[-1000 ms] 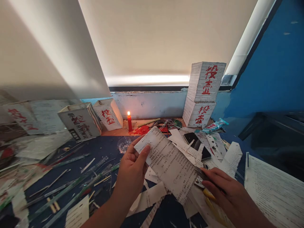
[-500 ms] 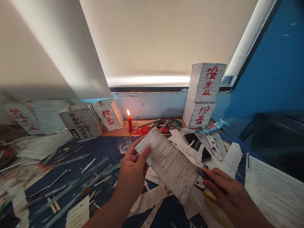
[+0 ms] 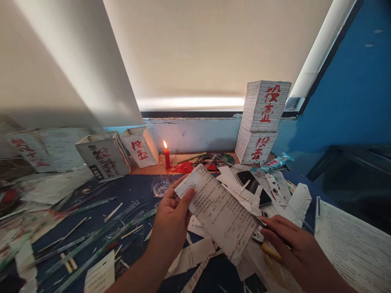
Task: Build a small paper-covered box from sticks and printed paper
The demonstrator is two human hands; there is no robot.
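Observation:
My left hand [image 3: 175, 213] pinches the upper left end of a printed paper-covered piece [image 3: 220, 211], thumb on its face and fingers behind. The piece slants down to the right above the littered table. At its lower right edge, my right hand [image 3: 287, 240] is closed round a slim dark tool [image 3: 276, 234], whose kind I cannot make out. The tool's tip is by the edge of the piece; whether they touch is unclear. Beneath both hands are paper scraps [image 3: 198, 252] and a yellow-handled item [image 3: 271, 251].
A lit red candle [image 3: 167, 158] stands at the back. Paper boxes with red characters [image 3: 262, 106] are stacked at the right, others [image 3: 139, 148] at the left. A phone [image 3: 253, 187] lies among scraps; sticks and clear strips [image 3: 100, 236] litter the left.
The right hand and its tool have shifted very slightly at the lower right edge of the piece, which has tilted a little. My left hand keeps its hold, almost unmoved.

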